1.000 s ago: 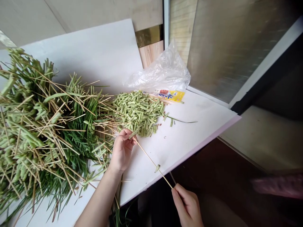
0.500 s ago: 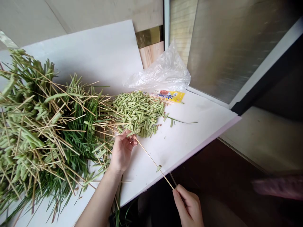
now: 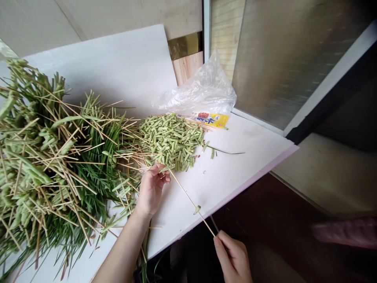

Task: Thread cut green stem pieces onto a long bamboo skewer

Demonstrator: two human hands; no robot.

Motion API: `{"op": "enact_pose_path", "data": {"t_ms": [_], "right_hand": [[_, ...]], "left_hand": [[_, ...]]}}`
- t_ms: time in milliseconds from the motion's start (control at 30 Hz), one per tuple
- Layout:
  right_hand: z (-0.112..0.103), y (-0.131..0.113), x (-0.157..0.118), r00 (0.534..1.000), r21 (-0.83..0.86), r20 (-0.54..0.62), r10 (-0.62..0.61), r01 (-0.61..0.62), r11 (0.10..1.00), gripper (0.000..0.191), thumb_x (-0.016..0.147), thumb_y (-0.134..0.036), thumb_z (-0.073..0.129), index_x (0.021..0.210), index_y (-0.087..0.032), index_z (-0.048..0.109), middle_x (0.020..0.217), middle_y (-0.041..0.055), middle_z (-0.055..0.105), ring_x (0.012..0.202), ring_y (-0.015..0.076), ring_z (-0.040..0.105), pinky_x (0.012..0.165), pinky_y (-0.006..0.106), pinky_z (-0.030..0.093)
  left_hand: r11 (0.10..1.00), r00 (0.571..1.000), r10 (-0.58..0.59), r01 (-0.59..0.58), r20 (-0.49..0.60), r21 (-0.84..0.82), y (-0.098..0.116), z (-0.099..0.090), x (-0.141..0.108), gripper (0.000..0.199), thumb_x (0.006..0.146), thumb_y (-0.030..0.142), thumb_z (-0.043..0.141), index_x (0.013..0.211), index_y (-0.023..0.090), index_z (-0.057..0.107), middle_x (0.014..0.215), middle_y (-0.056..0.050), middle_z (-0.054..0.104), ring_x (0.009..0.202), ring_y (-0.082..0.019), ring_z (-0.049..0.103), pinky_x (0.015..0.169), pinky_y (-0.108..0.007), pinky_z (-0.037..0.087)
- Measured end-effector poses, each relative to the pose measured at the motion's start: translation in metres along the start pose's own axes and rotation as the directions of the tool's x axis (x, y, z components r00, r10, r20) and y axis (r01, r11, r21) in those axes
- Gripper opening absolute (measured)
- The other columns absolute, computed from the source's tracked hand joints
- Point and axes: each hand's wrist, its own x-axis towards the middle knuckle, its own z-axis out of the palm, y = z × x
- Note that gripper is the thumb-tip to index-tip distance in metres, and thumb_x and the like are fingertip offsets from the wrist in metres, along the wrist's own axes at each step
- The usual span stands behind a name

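Note:
Between the fingertips of my left hand (image 3: pixel 153 188) is a cut piece of green bean (image 3: pixel 166 168), held at the near edge of a heap of cut green beans (image 3: pixel 173 139). My right hand (image 3: pixel 232 253) grips the lower end of a thin wooden skewer (image 3: pixel 184 191), which slants up and left across the white table. Its upper tip is close by the bean piece in my left fingers; whether the two touch I cannot tell. One small bean piece (image 3: pixel 197 210) is threaded partway along the skewer.
On the left lies a big pile of skewered beans (image 3: pixel 26 165) mixed with long green leaves (image 3: pixel 97 169) and jutting sticks. A clear plastic bag (image 3: pixel 203 86) and a yellow packet (image 3: pixel 218 120) lie behind the heap. The table edge (image 3: pixel 235 196) runs diagonally; a framed glass panel (image 3: pixel 265 59) stands behind.
Both hands keep nearly the same pose. The skewer's tip now shows a little more clearly beside the left fingers, and the whole view has shifted slightly.

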Motion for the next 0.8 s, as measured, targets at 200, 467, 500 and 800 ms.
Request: {"op": "enact_pose_path", "data": {"t_ms": [200,467,500,800], "right_hand": [[0.0003,0.0016,0.0006,1.000,0.007,0.012,-0.011,0.010,1.000,0.038,0.102,-0.017,0.043,0.072,-0.023,0.021,0.060,-0.0078,0.020,0.048,0.0078,0.022,0.044,0.023,0.019],[0.0004,0.0021,-0.0006,1.000,0.012,0.002,-0.006,0.006,1.000,0.038,0.101,-0.016,0.043,0.072,-0.023,0.021,0.060,-0.0080,0.020,0.048,0.0076,0.021,0.043,0.022,0.019],[0.0004,0.0023,-0.0006,1.000,0.016,0.002,-0.005,0.005,1.000,0.038,0.101,-0.016,0.043,0.072,-0.023,0.022,0.060,-0.0080,0.020,0.048,0.0076,0.021,0.043,0.022,0.020],[-0.0003,0.0028,0.0000,1.000,0.015,0.006,-0.013,0.013,1.000,0.037,0.102,-0.016,0.043,0.072,-0.023,0.022,0.060,-0.0081,0.020,0.048,0.0076,0.021,0.043,0.022,0.019]], "left_hand": [[1.000,1.000,0.011,-0.011,-0.002,0.010,0.0004,-0.0005,-0.0002,0.021,0.067,0.034,0.068,0.075,0.016,0.069,0.068,0.002,0.058,0.057,-0.011,0.053,0.055,-0.023,0.044],[1.000,1.000,0.018,-0.018,-0.010,-0.004,-0.0003,-0.0014,0.0008,0.020,0.066,0.034,0.070,0.074,0.016,0.071,0.069,0.001,0.058,0.058,-0.011,0.053,0.055,-0.023,0.044],[1.000,1.000,0.017,-0.017,-0.008,-0.004,-0.0003,-0.0016,0.0007,0.020,0.066,0.034,0.070,0.074,0.016,0.071,0.069,0.001,0.058,0.058,-0.011,0.053,0.055,-0.023,0.044],[1.000,1.000,0.015,-0.015,0.001,0.002,-0.0009,-0.0021,0.0024,0.019,0.067,0.034,0.069,0.074,0.017,0.070,0.069,0.001,0.057,0.058,-0.012,0.051,0.055,-0.024,0.043]]}}
